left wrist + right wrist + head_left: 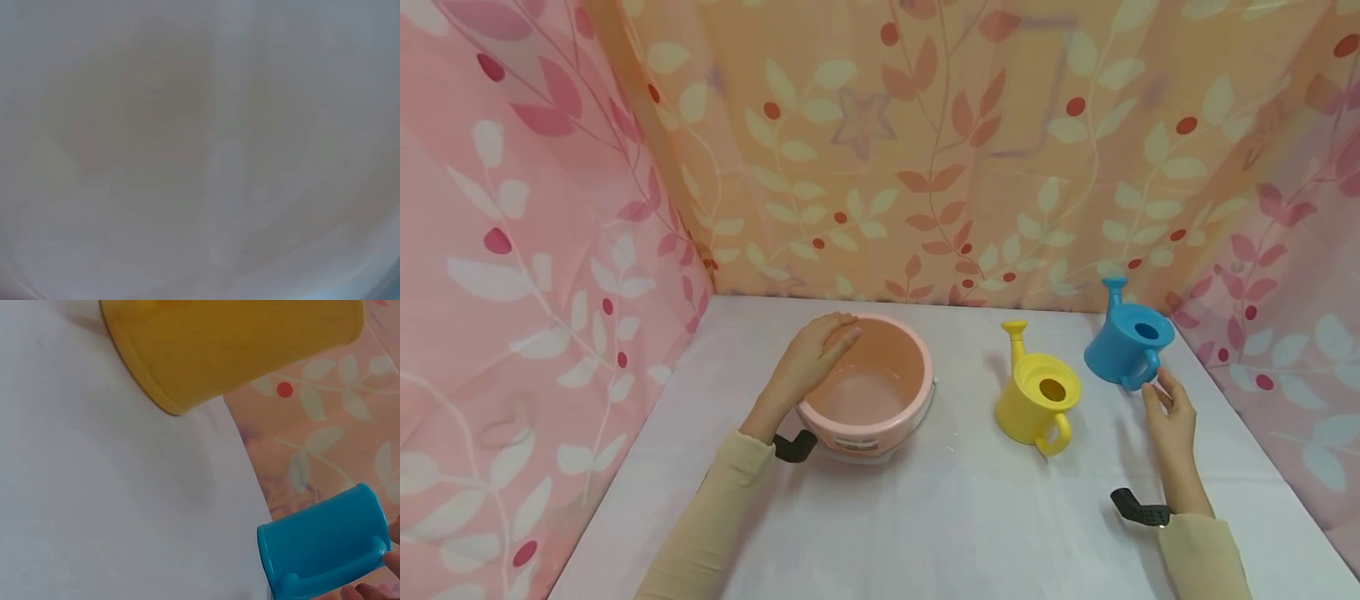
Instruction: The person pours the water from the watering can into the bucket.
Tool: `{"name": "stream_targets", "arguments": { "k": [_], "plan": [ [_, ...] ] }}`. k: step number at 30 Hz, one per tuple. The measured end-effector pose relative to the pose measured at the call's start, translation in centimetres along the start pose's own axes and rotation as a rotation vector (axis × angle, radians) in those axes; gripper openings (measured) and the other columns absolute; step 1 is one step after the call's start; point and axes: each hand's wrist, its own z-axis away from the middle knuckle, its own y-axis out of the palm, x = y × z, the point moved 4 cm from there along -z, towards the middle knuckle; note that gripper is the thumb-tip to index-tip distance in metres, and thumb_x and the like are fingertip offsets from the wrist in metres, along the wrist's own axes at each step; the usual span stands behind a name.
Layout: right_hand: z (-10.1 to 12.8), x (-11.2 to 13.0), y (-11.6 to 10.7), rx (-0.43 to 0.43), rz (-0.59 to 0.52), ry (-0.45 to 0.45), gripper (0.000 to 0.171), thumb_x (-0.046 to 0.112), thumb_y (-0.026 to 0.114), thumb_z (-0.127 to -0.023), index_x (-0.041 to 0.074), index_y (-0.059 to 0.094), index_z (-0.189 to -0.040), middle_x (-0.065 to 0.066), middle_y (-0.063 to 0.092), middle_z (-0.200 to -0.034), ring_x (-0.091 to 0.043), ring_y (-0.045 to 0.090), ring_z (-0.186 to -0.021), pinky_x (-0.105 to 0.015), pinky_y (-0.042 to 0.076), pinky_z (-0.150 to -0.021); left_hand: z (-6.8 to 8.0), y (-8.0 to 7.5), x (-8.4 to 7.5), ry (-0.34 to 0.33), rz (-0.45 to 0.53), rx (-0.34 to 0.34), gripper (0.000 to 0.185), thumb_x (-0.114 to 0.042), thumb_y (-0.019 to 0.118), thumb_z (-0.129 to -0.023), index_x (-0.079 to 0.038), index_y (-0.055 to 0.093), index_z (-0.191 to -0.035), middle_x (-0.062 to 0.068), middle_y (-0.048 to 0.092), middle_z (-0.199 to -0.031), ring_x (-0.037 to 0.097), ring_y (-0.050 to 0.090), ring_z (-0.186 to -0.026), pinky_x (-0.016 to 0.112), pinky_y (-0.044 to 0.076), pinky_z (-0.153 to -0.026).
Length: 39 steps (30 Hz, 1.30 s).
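A pink round pot (pixel 880 417) stands left of centre on the white table (pixel 955 517). My left hand (pixel 820 346) rests on its left rim, fingers lying fairly straight along the edge. A yellow watering can (pixel 1037 398) stands to the right of the pot, and a blue watering can (pixel 1129 337) sits behind it near the right curtain. My right hand (pixel 1159 387) reaches up to the blue can's handle and its fingertips (pixel 369 592) touch it. The right wrist view shows the blue can (pixel 322 550) and the yellow can (pixel 237 344). The left wrist view is a pale blur.
Leaf-patterned curtains close in the table: pink on the left (pixel 527 275), orange at the back (pixel 925 150), pink on the right (pixel 1292 275). Black camera mounts sit on both wrists (pixel 793 446).
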Motion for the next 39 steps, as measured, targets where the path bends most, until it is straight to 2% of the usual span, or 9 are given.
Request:
{"name": "stream_targets", "arguments": {
  "k": [8, 10, 12, 15, 18, 27, 32, 39],
  "plan": [
    [1.1, 0.2, 0.5, 0.028, -0.029, 0.042, 0.053, 0.034, 0.039, -0.099, 0.014, 0.028, -0.147, -0.007, 0.027, -0.151, -0.025, 0.031, -0.136, -0.041, 0.029, -0.11, -0.1, 0.0, -0.2, 0.007, -0.001, -0.005, 0.057, -0.057, 0.039, -0.093, -0.018, 0.053, -0.131, 0.004, 0.048, -0.138, 0.023, 0.037, -0.132, 0.044, 0.029, -0.11],
    [1.4, 0.2, 0.6, 0.025, -0.036, 0.036, 0.052, 0.033, 0.04, -0.099, 0.014, 0.03, -0.146, -0.008, 0.029, -0.15, -0.023, 0.033, -0.135, -0.036, 0.031, -0.11, -0.1, 0.0, -0.2, 0.011, -0.001, -0.005, 0.056, -0.057, 0.04, -0.093, -0.018, 0.053, -0.131, 0.004, 0.048, -0.138, 0.023, 0.038, -0.132, 0.044, 0.029, -0.11],
    [1.7, 0.4, 0.8, 0.022, -0.032, 0.026, 0.051, 0.033, 0.04, -0.099, 0.014, 0.031, -0.145, -0.008, 0.031, -0.149, -0.017, 0.038, -0.131, -0.023, 0.034, -0.106, -0.2, 0.0, -0.2, 0.012, 0.001, -0.007, 0.056, -0.057, 0.04, -0.093, -0.018, 0.053, -0.131, 0.005, 0.048, -0.138, 0.023, 0.037, -0.132, 0.044, 0.029, -0.11],
    [2.1, 0.5, 1.1, 0.014, -0.046, -0.009, 0.049, 0.03, 0.042, -0.098, 0.012, 0.036, -0.143, -0.01, 0.037, -0.145, -0.007, 0.045, -0.119, -0.006, 0.039, -0.091, -0.2, 0.0, -0.2, 0.01, 0.002, -0.01, 0.057, -0.057, 0.04, -0.093, -0.018, 0.053, -0.131, 0.005, 0.048, -0.138, 0.023, 0.038, -0.132, 0.044, 0.029, -0.11],
    [2.4, 0.6, 1.4, 0.017, -0.068, -0.049, 0.047, 0.027, 0.044, -0.098, 0.008, 0.039, -0.141, -0.011, 0.041, -0.141, 0.001, 0.046, -0.109, 0.0, 0.039, -0.081, -0.1, 0.1, -0.2, 0.006, 0.0, -0.013, 0.057, -0.057, 0.04, -0.093, -0.018, 0.054, -0.131, 0.005, 0.048, -0.138, 0.023, 0.038, -0.132, 0.043, 0.029, -0.11],
    [3.5, 0.6, 2.4, 0.081, -0.081, -0.163, 0.043, 0.027, 0.045, -0.098, 0.01, 0.044, -0.137, -0.009, 0.05, -0.129, 0.009, 0.049, -0.1, 0.0, 0.042, -0.076, -0.1, 0.2, -0.1, -0.01, -0.002, -0.012, 0.058, -0.059, 0.039, -0.092, -0.019, 0.054, -0.13, 0.005, 0.047, -0.139, 0.023, 0.037, -0.132, 0.044, 0.028, -0.11],
    [4.6, 1.1, 3.0, 0.139, -0.057, -0.204, 0.043, 0.026, 0.045, -0.098, 0.014, 0.041, -0.139, -0.01, 0.052, -0.123, 0.011, 0.05, -0.096, -0.002, 0.044, -0.074, 0.0, 0.2, 0.0, -0.01, -0.008, -0.013, 0.058, -0.059, 0.039, -0.092, -0.019, 0.054, -0.131, 0.008, 0.048, -0.138, 0.024, 0.037, -0.133, 0.046, 0.028, -0.11],
    [5.6, 1.0, 3.9, 0.195, -0.078, -0.309, 0.046, 0.02, 0.047, -0.098, 0.016, 0.036, -0.142, 0.003, 0.055, -0.114, 0.009, 0.055, -0.095, -0.005, 0.047, -0.073, -0.1, 0.3, 0.1, -0.017, -0.011, -0.005, 0.059, -0.06, 0.038, -0.092, -0.019, 0.054, -0.131, 0.007, 0.047, -0.139, 0.024, 0.037, -0.133, 0.046, 0.028, -0.11]
  ]
}}
